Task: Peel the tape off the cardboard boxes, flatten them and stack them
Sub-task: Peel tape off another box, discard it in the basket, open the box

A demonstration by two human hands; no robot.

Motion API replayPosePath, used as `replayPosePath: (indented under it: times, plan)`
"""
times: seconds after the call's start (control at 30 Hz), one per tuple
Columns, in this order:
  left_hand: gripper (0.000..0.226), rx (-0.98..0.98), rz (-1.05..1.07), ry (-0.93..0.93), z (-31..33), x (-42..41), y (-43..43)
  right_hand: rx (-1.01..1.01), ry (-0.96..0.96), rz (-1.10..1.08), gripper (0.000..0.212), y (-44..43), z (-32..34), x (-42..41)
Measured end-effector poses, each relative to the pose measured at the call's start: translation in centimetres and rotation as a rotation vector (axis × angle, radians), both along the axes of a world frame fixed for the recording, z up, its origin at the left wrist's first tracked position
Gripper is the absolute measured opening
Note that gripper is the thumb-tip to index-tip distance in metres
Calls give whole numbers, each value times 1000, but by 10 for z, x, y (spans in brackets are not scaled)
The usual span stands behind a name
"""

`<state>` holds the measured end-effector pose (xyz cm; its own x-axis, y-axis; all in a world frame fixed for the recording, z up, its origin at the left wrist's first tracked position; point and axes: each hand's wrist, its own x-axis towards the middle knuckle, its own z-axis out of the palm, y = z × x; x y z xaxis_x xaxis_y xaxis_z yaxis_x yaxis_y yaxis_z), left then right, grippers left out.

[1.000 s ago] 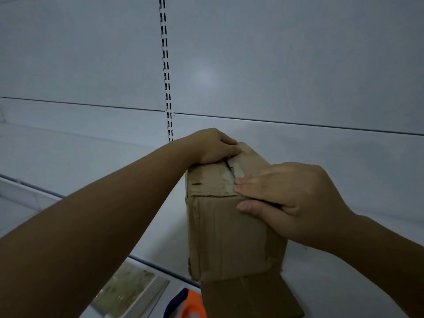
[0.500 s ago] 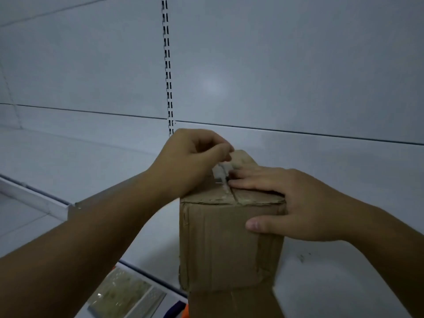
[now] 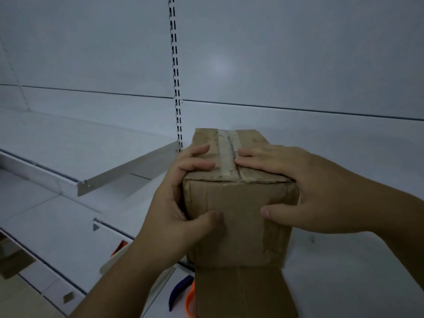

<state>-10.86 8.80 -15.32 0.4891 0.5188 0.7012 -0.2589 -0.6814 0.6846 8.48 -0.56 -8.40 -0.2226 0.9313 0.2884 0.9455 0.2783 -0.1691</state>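
A brown cardboard box (image 3: 238, 223) stands upright in front of me, its bottom flap hanging open toward me. A strip of pale tape (image 3: 226, 154) runs along the seam of its closed top. My left hand (image 3: 181, 200) grips the box's upper left corner, fingers curled over the top and thumb on the front face. My right hand (image 3: 305, 191) grips the upper right corner the same way, fingertips at the taped seam.
White metal shelves (image 3: 68, 143) and a slotted upright (image 3: 175, 72) stand behind the box. A shelf bracket (image 3: 128, 168) juts out at left. Lower shelves hold an orange and blue object (image 3: 183, 294) and flat packets.
My left hand left the tape at the top seam and moved down to grip the box's left corner. The box top now tilts more toward me.
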Motion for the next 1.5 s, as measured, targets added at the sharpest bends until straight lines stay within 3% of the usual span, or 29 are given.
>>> replayPosePath:
  times: [0.2, 0.4, 0.83, 0.93, 1.03, 1.17, 1.33, 1.5]
  plan:
    - [45, -10, 17, -78, -6, 5, 0, 95, 250, -39, 67, 0, -11, -12]
    - [44, 65, 88, -94, -8, 7, 3, 207, 322, -53, 63, 0, -18, -15]
    - [56, 307, 378, -60, -4, 11, 0, 314, 232, -52, 61, 3, -21, -11]
    - [56, 410, 408, -30, 2, 9, 3, 231, 208, -18, 57, 2, -16, -7]
    - [53, 594, 434, 7, 14, 6, 7, 99, 113, 2, 65, -1, -9, 0]
    - [52, 730, 432, 102, 27, 5, 9, 62, 64, -11, 73, -2, -6, 0]
    - [45, 454, 281, 88, 31, 0, 6, 90, 64, -13, 71, -1, -8, -3]
    - [64, 681, 222, 360, 32, -9, 13, 85, 63, -27, 73, -1, -8, -4]
